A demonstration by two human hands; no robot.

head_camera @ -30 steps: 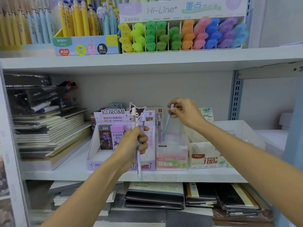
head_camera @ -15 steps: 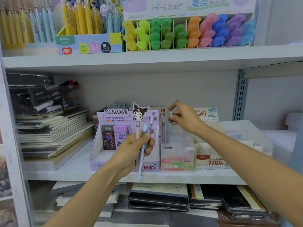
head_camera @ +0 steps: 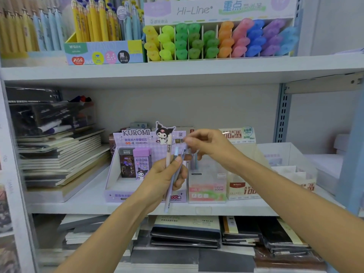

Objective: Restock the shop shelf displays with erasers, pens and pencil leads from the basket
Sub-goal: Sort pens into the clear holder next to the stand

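Observation:
My left hand (head_camera: pixel 167 174) grips three slim pens upright in front of the middle shelf: a cream pen (head_camera: pixel 168 152), a light blue pen (head_camera: pixel 175 151) and a long lilac pen (head_camera: pixel 171 186). My right hand (head_camera: pixel 210 146) has reached across, and its thumb and forefinger pinch the top end of the lilac pen. Just behind stands the clear Fruit Soda pen box (head_camera: pixel 206 186) with a few pens (head_camera: pixel 194 162) standing in it. To its left, the purple Kuromi lead display (head_camera: pixel 136 137) holds two lead cases (head_camera: pixel 141 164).
A cream lead box marked 100 (head_camera: pixel 243 189) and a white bin (head_camera: pixel 285 154) stand to the right on the shelf. Stacked notebooks (head_camera: pixel 59 154) fill the left side. Highlighters (head_camera: pixel 216 40) and pen boxes (head_camera: pixel 102 50) line the upper shelf. More notebooks lie below.
My right hand has let go of the blue pen it lowered into the clear box and moved left to the pens in my left hand. My left hand has lifted slightly.

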